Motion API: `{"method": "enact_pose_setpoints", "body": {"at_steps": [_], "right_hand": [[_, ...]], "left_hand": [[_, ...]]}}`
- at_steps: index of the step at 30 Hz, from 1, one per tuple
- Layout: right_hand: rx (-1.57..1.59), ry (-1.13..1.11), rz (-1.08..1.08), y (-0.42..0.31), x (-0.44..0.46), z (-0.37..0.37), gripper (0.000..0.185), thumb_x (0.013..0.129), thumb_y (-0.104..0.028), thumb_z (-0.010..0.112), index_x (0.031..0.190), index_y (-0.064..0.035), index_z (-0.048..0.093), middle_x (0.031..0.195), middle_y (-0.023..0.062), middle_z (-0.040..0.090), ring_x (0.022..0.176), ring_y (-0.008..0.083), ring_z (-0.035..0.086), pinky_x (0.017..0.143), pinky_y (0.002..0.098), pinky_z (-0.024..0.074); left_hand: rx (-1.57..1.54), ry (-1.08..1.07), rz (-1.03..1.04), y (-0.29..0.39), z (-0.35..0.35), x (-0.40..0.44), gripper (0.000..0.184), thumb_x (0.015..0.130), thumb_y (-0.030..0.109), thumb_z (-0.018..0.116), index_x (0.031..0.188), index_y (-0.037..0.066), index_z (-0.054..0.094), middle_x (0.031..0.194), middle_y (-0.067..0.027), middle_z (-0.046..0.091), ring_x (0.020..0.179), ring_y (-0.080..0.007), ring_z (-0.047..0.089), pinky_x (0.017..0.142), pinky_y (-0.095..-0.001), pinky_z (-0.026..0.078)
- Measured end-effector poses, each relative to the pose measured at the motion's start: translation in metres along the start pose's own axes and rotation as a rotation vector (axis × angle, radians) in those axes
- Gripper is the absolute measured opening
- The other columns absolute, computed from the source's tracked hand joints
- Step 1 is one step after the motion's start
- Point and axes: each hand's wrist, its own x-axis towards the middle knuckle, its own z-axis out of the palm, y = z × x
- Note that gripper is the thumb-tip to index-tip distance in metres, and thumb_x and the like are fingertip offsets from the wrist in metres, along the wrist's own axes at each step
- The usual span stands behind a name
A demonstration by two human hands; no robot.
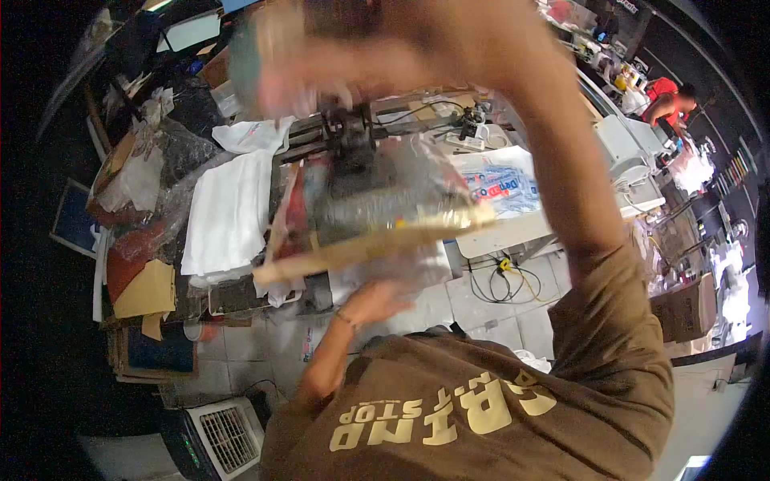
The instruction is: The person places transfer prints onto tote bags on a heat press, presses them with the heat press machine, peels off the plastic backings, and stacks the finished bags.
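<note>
Wooden-edged screen frame (361,250): centre of work area, near side of dark clamp (346,136). Left hand (375,303): just below the frame's near edge in view, near white material (429,268); contact unclear. Right hand (301,76): blurred, towards far left, above the clamp in view. Finger state, both 2 hands: cannot tell, motion blur. White cloth (228,212) lies left of frame; printed white piece (501,184), right.

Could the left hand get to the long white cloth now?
Probably yes: the white cloth lies uncovered, and the left hand need only skirt the corner of the wooden frame.
</note>
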Motion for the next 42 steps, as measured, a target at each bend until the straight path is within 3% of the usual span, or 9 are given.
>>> {"method": "enact_pose_setpoints", "body": {"at_steps": [2, 3, 8, 11, 13, 18, 34, 38, 42], "right_hand": [[0.254, -0.151, 0.012, -0.052, -0.055, 0.008, 0.075, 0.082, -0.075, 0.062, 0.064, -0.0017, 0.064, 0.065, 0.0167, 0.06, 0.061, 0.0376, 0.062, 0.055, 0.0486, 0.0462], [0.456, -0.191, 0.072, -0.074, -0.084, 0.02, 0.069, 0.075, -0.071, 0.073, 0.064, -0.005, 0.058, 0.062, 0.0102, 0.051, 0.054, 0.0325, 0.055, 0.049, 0.0454, 0.0392], [0.906, -0.585, 0.509, -0.16, -0.191, 0.077, 0.053, 0.076, -0.057, 0.075, 0.081, -0.006, 0.066, 0.079, 0.0178, 0.065, 0.079, 0.0403, 0.065, 0.068, 0.0492, 0.0505], [1.074, -0.403, 0.589, -0.199, -0.239, 0.11, 0.045, 0.071, -0.044, 0.08, 0.091, -0.0052, 0.069, 0.088, 0.0188, 0.069, 0.085, 0.0407, 0.067, 0.075, 0.049, 0.054], [0.73, -0.691, 0.297, -0.197, -0.263, 0.121, 0.048, 0.068, -0.04, 0.084, 0.1, -0.0069, 0.07, 0.096, 0.0191, 0.071, 0.091, 0.04, 0.068, 0.081, 0.0487, 0.0552], [0.699, -0.902, 0.392, -0.229, -0.319, 0.149, 0.053, 0.066, -0.048, 0.083, 0.1, -0.0087, 0.071, 0.096, 0.0167, 0.07, 0.092, 0.0377, 0.067, 0.08, 0.0474, 0.0542], [0.727, -0.823, 0.369, -0.231, -0.31, 0.143, 0.055, 0.077, -0.054, 0.077, 0.114, -0.0145, 0.072, 0.107, 0.0162, 0.072, 0.103, 0.0351, 0.067, 0.091, 0.0491, 0.0515], [0.599, -0.679, 0.326, -0.234, -0.298, 0.14, 0.065, 0.077, -0.064, 0.074, 0.116, -0.0118, 0.07, 0.102, 0.0172, 0.072, 0.1, 0.0325, 0.067, 0.087, 0.0469, 0.0528], [0.65, -1.115, 0.441, -0.224, -0.264, 0.137, 0.069, 0.08, -0.069, 0.069, 0.116, -0.0094, 0.068, 0.093, 0.0196, 0.072, 0.085, 0.0392, 0.07, 0.075, 0.0496, 0.056]], "left_hand": [[-0.088, -0.234, 0.223, 0.04, -0.025, -0.035, 0.061, 0.092, 0.036, 0.071, 0.14, 0.002, 0.055, 0.129, -0.0219, 0.065, 0.121, -0.0371, 0.062, 0.106, -0.0445, 0.047], [-0.111, -0.328, 0.309, 0.075, -0.049, -0.054, 0.06, 0.092, 0.033, 0.072, 0.14, 0.002, 0.056, 0.126, -0.0216, 0.066, 0.119, -0.0369, 0.063, 0.106, -0.0451, 0.048], [-0.617, -0.04, 0.712, 0.107, -0.105, -0.098, 0.039, 0.09, 0.02, 0.072, 0.122, -0.002, 0.067, 0.124, -0.0173, 0.066, 0.106, -0.0351, 0.068, 0.099, -0.0458, 0.052], [-0.135, 0.475, 0.385, 0.1, -0.08, -0.04, 0.032, 0.087, 0.018, 0.072, 0.113, -0.001, 0.068, 0.122, -0.0165, 0.064, 0.098, -0.0352, 0.068, 0.093, -0.0467, 0.053], [-0.103, 0.496, 0.301, 0.083, -0.057, -0.012, 0.032, 0.086, 0.017, 0.072, 0.112, -0.001, 0.068, 0.118, -0.0166, 0.064, 0.096, -0.0358, 0.067, 0.09, -0.047, 0.053], [0.128, 0.758, 0.258, 0.048, -0.02, 0.003, 0.029, 0.086, 0.021, 0.072, 0.108, 0.001, 0.068, 0.112, -0.0174, 0.064, 0.094, -0.0362, 0.067, 0.081, -0.0425, 0.056], [-0.033, 0.497, 0.147, 0.04, -0.022, 0.003, 0.023, 0.091, 0.022, 0.067, 0.104, 0.003, 0.068, 0.096, -0.016, 0.069, 0.089, -0.0362, 0.069, 0.077, -0.0419, 0.056], [-0.007, 0.492, 0.345, 0.042, -0.044, 0.006, 0.023, 0.089, 0.025, 0.071, 0.099, 0.003, 0.07, 0.092, -0.0139, 0.068, 0.092, -0.0345, 0.066, 0.083, -0.0421, 0.053], [0.076, 0.581, 0.362, 0.028, -0.09, 0.025, 0.018, 0.087, 0.022, 0.072, 0.091, 0.005, 0.072, 0.097, -0.0126, 0.067, 0.093, -0.0341, 0.064, 0.084, -0.0435, 0.051]]}}
